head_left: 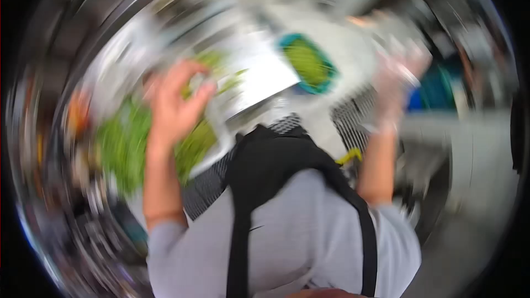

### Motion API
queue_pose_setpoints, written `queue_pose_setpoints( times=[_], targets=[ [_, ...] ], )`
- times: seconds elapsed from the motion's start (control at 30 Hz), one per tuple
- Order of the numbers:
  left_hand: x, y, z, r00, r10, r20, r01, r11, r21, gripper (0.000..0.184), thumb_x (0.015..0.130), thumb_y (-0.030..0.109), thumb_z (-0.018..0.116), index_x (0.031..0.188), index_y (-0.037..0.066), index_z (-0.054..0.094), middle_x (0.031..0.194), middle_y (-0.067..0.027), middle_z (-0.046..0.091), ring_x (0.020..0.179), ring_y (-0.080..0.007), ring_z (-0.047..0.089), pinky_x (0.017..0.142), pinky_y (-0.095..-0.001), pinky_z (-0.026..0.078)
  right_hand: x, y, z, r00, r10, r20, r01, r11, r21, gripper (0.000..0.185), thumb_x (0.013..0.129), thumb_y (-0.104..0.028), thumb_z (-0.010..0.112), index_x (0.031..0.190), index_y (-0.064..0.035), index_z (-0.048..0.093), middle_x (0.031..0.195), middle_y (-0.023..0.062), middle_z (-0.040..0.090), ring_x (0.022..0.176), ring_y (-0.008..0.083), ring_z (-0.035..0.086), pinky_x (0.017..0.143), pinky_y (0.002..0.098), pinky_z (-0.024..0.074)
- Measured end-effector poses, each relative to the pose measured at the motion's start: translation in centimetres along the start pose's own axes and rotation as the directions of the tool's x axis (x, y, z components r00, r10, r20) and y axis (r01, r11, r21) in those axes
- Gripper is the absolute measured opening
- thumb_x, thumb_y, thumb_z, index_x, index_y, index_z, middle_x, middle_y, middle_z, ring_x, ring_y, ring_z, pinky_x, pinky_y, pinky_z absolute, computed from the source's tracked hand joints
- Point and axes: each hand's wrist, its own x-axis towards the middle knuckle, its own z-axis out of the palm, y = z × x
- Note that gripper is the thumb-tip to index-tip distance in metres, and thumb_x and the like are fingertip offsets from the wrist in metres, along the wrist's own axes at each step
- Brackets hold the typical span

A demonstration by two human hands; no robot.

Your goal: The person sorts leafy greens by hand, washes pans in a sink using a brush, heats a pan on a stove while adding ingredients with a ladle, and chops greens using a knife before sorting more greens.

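Bare and raised, my left hand (179,96) has its thumb and fingers curved apart with nothing seen between them. Beneath and beside it lies a blurred heap of green leaves (124,143). A white cutting board (265,74) with some green pieces on it is just right of that hand. My right hand (400,66) wears a clear glove and is held out at the right, fingers spread, with nothing seen in it. Between the board and my right hand stands a teal basket (331,74) of green cut vegetables.
A blue container (428,91) is beyond my right hand, over a grey surface (480,160). Dark ribbed mats (353,116) show near my apron. Orange items (79,111) blur at the far left.
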Motion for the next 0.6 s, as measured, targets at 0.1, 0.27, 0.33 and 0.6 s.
queue_pose_setpoints(
  times=[0.1, 0.27, 0.33, 0.6],
  targets=[
    [6.1, 13.4, 19.3, 0.901, 0.270, 0.339, -0.077, 0.869, -0.488, 0.036, 0.097, 0.022, 0.080, 0.121, -0.004, 0.071, 0.113, -0.0194, 0.076, 0.106, -0.0294, 0.073, 0.096, -0.0404, 0.056, 1.8, -2.6, -3.3, 0.969, 0.020, -0.247, 0.191, 0.575, 0.796, 0.097, 0.104, -0.051, 0.070, 0.174, -0.0047, 0.022, 0.174, 0.0106, 0.036, 0.155, 0.0337, 0.042, 0.124, 0.0432, 0.0439],
    [6.6, 27.1, 37.5, 0.671, 0.689, 0.276, -0.351, 0.622, -0.699, 0.015, 0.111, 0.007, 0.057, 0.115, -0.003, 0.068, 0.076, -0.0117, 0.071, 0.066, -0.0243, 0.066, 0.064, -0.0375, 0.051, 3.8, -3.1, -20.2, 0.799, -0.311, -0.515, 0.323, 0.944, -0.069, 0.147, 0.078, -0.088, 0.076, 0.176, -0.0045, 0.004, 0.178, 0.0367, 0.002, 0.165, 0.0559, 0.006, 0.133, 0.0628, 0.0146],
    [5.9, 31.4, 39.6, 0.536, 0.794, 0.286, -0.415, 0.543, -0.730, 0.015, 0.111, 0.007, 0.057, 0.113, -0.003, 0.068, 0.074, -0.0108, 0.069, 0.064, -0.0240, 0.065, 0.062, -0.0378, 0.049, 2.3, -1.8, -26.4, 0.664, -0.276, -0.695, 0.312, 0.947, -0.079, 0.116, 0.082, -0.072, 0.086, 0.160, 0.0023, 0.044, 0.161, 0.0313, 0.045, 0.151, 0.0493, 0.041, 0.126, 0.0562, 0.0338],
    [7.2, 45.9, 52.7, 0.186, 0.926, 0.330, -0.060, 0.345, -0.937, 0.022, 0.117, 0.018, 0.053, 0.116, -0.001, 0.063, 0.088, -0.0046, 0.067, 0.079, -0.0115, 0.061, 0.073, -0.0294, 0.048, -4.5, 6.0, -44.2, 0.448, -0.076, -0.891, 0.267, 0.962, 0.052, 0.115, 0.088, -0.066, 0.083, 0.158, 0.0113, 0.034, 0.174, 0.0350, 0.014, 0.163, 0.0474, 0.017, 0.123, 0.0526, 0.0415]
  ],
)
